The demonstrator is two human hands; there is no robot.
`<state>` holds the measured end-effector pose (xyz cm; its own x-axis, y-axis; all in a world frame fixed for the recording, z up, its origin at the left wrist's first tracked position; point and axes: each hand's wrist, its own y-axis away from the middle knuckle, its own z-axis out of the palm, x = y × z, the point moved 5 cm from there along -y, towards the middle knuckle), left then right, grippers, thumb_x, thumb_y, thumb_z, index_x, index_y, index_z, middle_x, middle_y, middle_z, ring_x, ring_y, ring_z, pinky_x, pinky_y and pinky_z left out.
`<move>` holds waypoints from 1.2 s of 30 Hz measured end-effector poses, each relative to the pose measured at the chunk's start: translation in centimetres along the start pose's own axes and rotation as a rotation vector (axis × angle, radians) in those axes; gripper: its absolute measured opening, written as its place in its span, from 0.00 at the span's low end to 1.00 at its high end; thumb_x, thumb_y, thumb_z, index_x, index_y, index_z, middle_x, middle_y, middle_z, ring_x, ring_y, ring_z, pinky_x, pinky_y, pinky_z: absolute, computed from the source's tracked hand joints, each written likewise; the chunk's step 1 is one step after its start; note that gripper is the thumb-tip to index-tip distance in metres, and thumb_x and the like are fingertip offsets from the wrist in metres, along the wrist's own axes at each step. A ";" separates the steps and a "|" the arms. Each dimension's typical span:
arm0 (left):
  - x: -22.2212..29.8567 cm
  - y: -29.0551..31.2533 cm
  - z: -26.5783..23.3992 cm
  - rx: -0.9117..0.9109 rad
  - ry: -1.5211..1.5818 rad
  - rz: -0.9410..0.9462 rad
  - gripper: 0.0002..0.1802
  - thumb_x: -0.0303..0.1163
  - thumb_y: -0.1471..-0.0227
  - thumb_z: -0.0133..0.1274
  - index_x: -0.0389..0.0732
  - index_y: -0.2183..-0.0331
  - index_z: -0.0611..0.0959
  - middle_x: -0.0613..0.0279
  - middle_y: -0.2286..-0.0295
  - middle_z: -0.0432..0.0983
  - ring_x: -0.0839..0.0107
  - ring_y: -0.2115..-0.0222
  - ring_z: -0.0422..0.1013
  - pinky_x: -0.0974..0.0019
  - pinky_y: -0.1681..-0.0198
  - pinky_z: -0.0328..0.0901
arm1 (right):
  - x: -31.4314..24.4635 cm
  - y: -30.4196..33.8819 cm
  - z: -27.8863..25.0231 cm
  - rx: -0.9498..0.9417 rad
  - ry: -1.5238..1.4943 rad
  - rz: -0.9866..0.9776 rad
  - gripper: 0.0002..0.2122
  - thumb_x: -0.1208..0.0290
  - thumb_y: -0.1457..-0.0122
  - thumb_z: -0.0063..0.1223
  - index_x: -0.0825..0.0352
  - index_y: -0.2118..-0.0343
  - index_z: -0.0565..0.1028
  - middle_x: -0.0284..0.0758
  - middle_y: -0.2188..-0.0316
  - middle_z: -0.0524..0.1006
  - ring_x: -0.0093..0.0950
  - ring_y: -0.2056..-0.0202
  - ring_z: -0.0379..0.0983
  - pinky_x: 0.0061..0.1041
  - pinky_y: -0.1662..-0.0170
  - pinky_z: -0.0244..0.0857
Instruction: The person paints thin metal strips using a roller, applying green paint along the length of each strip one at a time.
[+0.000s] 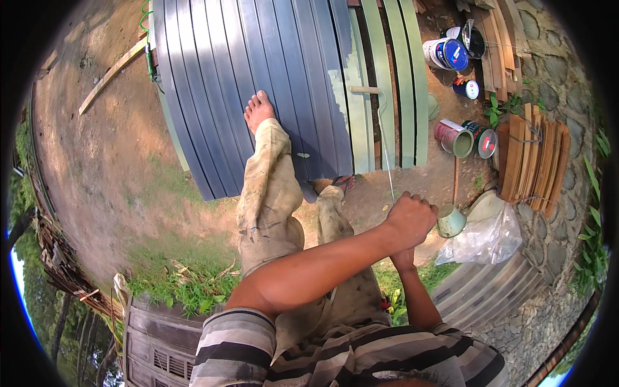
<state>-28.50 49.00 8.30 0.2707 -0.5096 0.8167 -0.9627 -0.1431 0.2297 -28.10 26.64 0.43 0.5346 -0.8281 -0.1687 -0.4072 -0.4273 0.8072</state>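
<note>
My left hand is closed in a fist around the long handle of a paint roller, right of my knees. My right hand grips lower down, partly behind my left wrist, in line with the handle; its fingers are mostly hidden. The beige roller head touches a pale green plank. Left of it, a row of blue-grey planks lies side by side, with ragged pale green paint along the right edge. One bare foot of mine stands on the blue-grey planks.
Right of the planks stand paint cans, one with a blue lid, and an open reddish can. A green-stained container and clear plastic sheet lie near my hands. Bundled wood strips lean by a stone wall.
</note>
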 end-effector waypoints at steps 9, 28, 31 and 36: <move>0.3 -1.3 -0.2 0.021 -0.113 -0.022 0.10 0.33 0.49 0.57 0.42 0.63 0.84 0.59 0.67 0.84 0.63 0.62 0.81 0.56 0.58 0.71 | -4.7 -5.3 -5.0 0.195 0.106 -0.080 0.25 0.61 0.35 0.54 0.66 0.38 0.69 0.47 0.46 0.78 0.44 0.46 0.75 0.43 0.46 0.70; -1.6 -1.2 -3.2 -0.037 -0.015 -0.029 0.13 0.33 0.50 0.56 0.39 0.61 0.83 0.54 0.66 0.84 0.57 0.61 0.80 0.51 0.55 0.71 | -7.1 -5.6 -6.4 0.165 0.175 -0.068 0.26 0.66 0.34 0.51 0.61 0.34 0.64 0.47 0.51 0.80 0.44 0.51 0.78 0.44 0.49 0.72; -2.3 -1.5 -3.6 -0.024 -0.013 -0.090 0.13 0.33 0.50 0.56 0.40 0.61 0.84 0.54 0.65 0.84 0.58 0.61 0.80 0.51 0.55 0.72 | -6.6 -4.8 -4.6 0.163 0.167 -0.106 0.26 0.67 0.34 0.51 0.60 0.33 0.63 0.47 0.51 0.80 0.44 0.52 0.78 0.44 0.49 0.72; -2.8 -2.5 0.9 0.113 -0.141 -0.040 0.13 0.33 0.49 0.57 0.41 0.61 0.84 0.55 0.65 0.84 0.59 0.61 0.80 0.52 0.54 0.72 | -10.7 -9.2 -8.1 0.164 0.177 -0.075 0.27 0.68 0.34 0.50 0.59 0.32 0.62 0.47 0.52 0.81 0.44 0.53 0.78 0.44 0.50 0.72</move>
<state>-26.84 50.01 4.97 0.3141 -0.6140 0.7241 -0.9470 -0.2565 0.1933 -24.07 42.38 -0.60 0.6831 -0.7218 -0.1112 -0.4685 -0.5499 0.6915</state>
